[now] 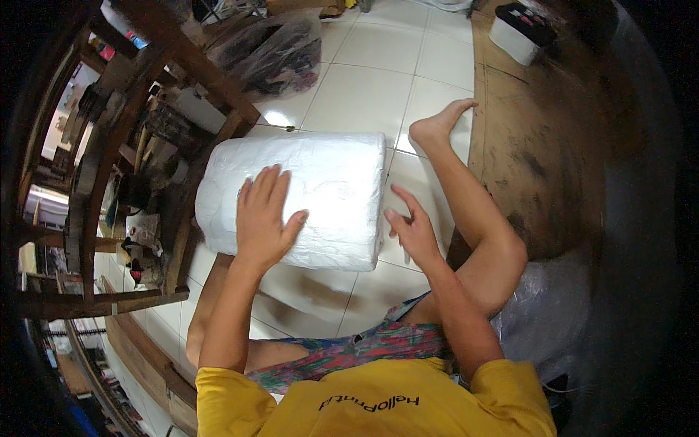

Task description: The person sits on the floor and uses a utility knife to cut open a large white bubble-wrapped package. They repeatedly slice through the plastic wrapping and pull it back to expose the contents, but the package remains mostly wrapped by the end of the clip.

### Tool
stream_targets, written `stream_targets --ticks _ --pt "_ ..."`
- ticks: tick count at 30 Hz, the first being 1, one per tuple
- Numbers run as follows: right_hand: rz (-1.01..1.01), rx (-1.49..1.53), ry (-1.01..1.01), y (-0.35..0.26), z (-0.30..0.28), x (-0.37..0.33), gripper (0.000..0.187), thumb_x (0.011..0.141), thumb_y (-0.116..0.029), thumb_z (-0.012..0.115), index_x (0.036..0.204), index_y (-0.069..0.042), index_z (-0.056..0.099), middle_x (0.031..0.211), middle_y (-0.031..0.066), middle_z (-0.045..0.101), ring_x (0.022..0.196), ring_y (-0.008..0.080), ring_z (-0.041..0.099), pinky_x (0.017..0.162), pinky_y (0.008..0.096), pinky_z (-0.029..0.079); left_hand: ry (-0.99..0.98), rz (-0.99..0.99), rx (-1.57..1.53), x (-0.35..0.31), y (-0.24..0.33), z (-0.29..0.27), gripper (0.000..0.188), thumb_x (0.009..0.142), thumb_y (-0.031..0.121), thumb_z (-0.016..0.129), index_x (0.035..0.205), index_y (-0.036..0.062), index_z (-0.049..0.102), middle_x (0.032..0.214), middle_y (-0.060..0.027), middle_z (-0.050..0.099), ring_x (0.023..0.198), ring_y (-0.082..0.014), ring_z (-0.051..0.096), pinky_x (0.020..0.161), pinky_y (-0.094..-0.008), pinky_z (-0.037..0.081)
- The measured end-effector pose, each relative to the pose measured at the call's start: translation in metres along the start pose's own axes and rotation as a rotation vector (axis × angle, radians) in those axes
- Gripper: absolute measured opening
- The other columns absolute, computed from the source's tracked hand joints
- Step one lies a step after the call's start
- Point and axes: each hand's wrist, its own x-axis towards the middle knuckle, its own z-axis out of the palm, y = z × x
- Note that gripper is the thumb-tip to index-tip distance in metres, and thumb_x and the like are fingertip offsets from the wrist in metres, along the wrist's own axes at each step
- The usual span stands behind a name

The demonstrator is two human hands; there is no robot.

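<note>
Nearest the camera, a person in a yellow shirt (378, 404) and patterned shorts (364, 349) is sitting on the white tiled floor (364, 95), knees bent and legs spread around the work. The left hand (263, 218) is lying flat, fingers spread wide, on top of a large white plastic-wrapped bundle (320, 182), pressing on its near left part and gripping nothing. The right hand (411, 226) is hovering open at the bundle's right end, fingers loosely splayed and touching or nearly touching the wrap there; the curved view is making it hard to tell which. The bundle is resting on the floor directly in front of the person, between the legs, with its long side running left to right. Its wrap is looking whole and smooth, with no tear, flap or loose tape showing, so the handling appears to be at an early point: the package is being steadied, and opening or moving it seems not yet done. The right leg is stretching out past the bundle's right end, its bare foot (440, 124) reaching to the edge of a worn wooden board (539, 146). To the left, a dark wooden shelf frame (131, 146) is holding cluttered small items. Farther off, a dark plastic sack (273, 54) is slumping on the tiles, and a white box with a dark lid (520, 33) is sitting on the wood at the far right.
</note>
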Motion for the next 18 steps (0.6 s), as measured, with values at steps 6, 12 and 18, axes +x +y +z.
stream_targets --ticks 6,12,18 --pt "-0.075 0.088 -0.04 0.001 0.006 0.037 0.049 0.102 -0.02 0.054 0.149 -0.01 0.044 0.082 0.0008 0.057 0.067 0.008 0.055 0.054 0.0228 0.042 0.019 0.043 0.006 -0.007 -0.001 0.005 0.067 0.095 0.044 0.057 0.143 -0.001 0.048 0.151 -0.0229 0.044 0.144 -0.0393 0.036 0.119 -0.0576 0.021" --pt "-0.147 0.007 -0.017 0.029 0.009 0.007 0.039 0.1 -0.009 0.055 0.138 -0.006 0.052 0.116 0.008 0.06 0.077 0.0109 0.059 0.062 0.0245 0.049 0.146 0.167 -0.101 -0.011 0.077 0.023 0.079 0.082 0.053 0.072 0.139 0.002 0.053 0.148 -0.0277 0.043 0.138 -0.0444 0.04 0.115 -0.0603 0.025" --pt "-0.13 -0.177 0.009 0.049 0.014 -0.013 0.029 0.1 -0.008 0.057 0.129 -0.003 0.057 0.119 0.0079 0.06 0.073 0.0091 0.059 0.062 0.0247 0.05 0.234 0.188 -0.147 -0.009 0.066 0.027 0.06 0.08 0.044 0.078 0.121 0.0034 0.063 0.12 -0.0178 0.057 0.11 -0.0357 0.053 0.098 -0.0499 0.039"
